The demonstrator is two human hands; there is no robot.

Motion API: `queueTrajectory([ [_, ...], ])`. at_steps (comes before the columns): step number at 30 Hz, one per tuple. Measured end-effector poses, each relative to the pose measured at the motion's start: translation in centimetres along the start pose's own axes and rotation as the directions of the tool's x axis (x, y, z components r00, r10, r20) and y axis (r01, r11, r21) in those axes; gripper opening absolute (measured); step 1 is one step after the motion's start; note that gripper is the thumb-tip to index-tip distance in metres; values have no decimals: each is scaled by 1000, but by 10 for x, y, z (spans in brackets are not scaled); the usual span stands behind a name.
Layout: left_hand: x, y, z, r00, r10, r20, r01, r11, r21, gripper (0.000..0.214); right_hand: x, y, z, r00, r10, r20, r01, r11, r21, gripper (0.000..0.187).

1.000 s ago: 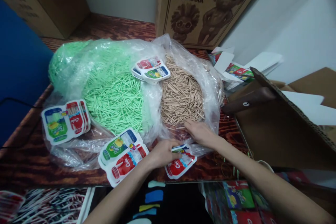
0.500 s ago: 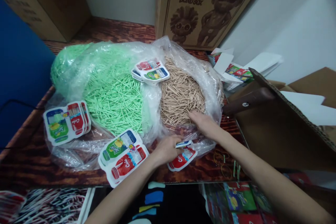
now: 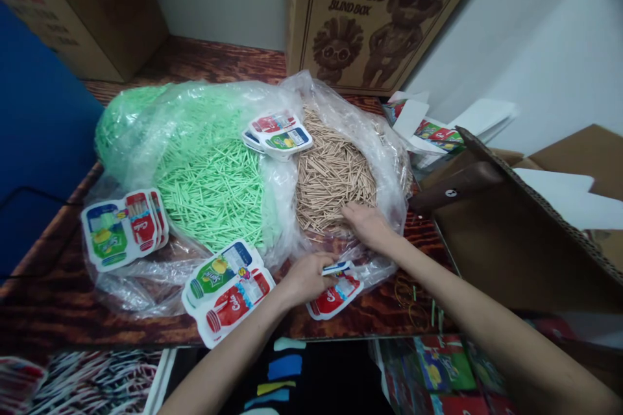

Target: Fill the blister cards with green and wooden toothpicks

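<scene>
My left hand (image 3: 307, 277) is closed on a bottle-shaped card packet (image 3: 335, 295) with a red Cola print, low over the table's front. The fingers of my right hand (image 3: 365, 224) reach into the near edge of a heap of thin brown sticks (image 3: 335, 175) in a clear plastic bag; their tips are hidden among the sticks, so any held ones do not show. Left of it, another bag holds light green sticks (image 3: 214, 188). Printed Cola and Sprite packets (image 3: 228, 292) lie beside my left forearm. More packets (image 3: 124, 227) rest at the left, and a small stack (image 3: 280, 133) sits between the heaps.
A large cardboard box (image 3: 355, 19) stands behind the bags. An opened carton (image 3: 516, 240) with a raised flap is at the right, near a dark brown handle-like bar (image 3: 457, 187). Rubber bands (image 3: 409, 298) and loose green sticks lie near my right forearm.
My right hand has shifted very slightly left along the brown sticks' near edge. My left hand keeps its hold on the packet, and the view has moved a little.
</scene>
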State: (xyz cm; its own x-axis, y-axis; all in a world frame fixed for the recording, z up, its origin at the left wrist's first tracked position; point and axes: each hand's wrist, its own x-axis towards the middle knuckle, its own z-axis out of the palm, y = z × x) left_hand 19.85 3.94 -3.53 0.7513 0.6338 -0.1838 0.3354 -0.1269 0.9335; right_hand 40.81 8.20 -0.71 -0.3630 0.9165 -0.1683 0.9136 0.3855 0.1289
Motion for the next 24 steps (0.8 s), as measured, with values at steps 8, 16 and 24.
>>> queueTrajectory([
  [8,0,1,-3,999,-30,23,32,997,-66,23,26,17,-15,983,148,-112,-70,855,515,17],
  [16,-1,3,-5,1000,-23,14,24,994,-107,20,39,3,-28,914,376,150,-144,-42,989,47],
  [24,-4,5,-4,999,9,-48,-18,983,-185,23,30,-1,-25,923,321,211,-96,-340,936,17],
])
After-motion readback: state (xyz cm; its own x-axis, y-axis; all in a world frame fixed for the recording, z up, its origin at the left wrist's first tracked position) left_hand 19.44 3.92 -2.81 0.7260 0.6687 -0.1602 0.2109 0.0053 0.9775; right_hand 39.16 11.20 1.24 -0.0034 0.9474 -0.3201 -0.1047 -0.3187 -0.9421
